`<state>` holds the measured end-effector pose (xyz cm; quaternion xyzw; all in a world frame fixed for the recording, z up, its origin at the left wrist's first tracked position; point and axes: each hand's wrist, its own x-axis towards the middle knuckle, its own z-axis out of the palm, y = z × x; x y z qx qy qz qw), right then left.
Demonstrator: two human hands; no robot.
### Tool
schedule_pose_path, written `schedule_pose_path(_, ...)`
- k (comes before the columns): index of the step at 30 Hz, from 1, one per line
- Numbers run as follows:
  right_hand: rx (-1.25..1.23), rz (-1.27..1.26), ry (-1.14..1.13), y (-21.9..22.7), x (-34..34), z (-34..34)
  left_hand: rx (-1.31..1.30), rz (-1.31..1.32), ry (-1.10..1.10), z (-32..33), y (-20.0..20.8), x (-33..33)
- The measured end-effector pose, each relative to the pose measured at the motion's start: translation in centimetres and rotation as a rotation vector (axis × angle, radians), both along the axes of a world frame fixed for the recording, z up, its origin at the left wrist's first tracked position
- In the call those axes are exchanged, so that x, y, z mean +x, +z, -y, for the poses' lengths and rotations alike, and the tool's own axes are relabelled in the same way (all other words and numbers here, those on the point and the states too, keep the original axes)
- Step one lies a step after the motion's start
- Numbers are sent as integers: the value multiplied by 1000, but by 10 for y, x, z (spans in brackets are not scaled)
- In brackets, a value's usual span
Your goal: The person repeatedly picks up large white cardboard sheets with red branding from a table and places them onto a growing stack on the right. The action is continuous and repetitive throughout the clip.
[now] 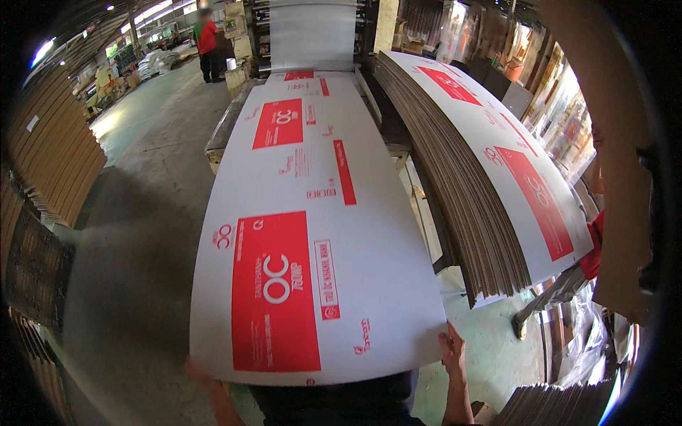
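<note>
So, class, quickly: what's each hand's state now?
Left hand: blurred at near-left corner of printed cardboard sheet; grip unclear.
Right hand: holding its near-right edge.

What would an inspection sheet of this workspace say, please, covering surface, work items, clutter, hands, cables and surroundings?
Surface: grey floor shows at left; the printed sheet hides most of what lies under it.
Work items: white sheet with red print, running from the machine toward the person; stack of similar sheets at its right.
Clutter: clear wrapping, apparently plastic, at lower right.
Hands: left hand blurred at the near left corner; right hand at the near right corner, grip partly hidden.
Cables: nothing seen.
Surroundings: brown stack at far left; person in red beyond.
</note>
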<state>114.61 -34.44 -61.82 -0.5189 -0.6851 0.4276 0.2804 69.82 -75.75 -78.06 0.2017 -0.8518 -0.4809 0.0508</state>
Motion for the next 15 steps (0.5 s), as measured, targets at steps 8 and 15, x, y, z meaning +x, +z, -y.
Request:
schedule_pose_path(8, -176, 46, -139, 9, 48, 67, 542, -440, -196, 78, 30, 60)
schedule_pose_path(15, -65, 96, -99, 2, 15, 44, 1215, -20, -149, 27, 28, 16)
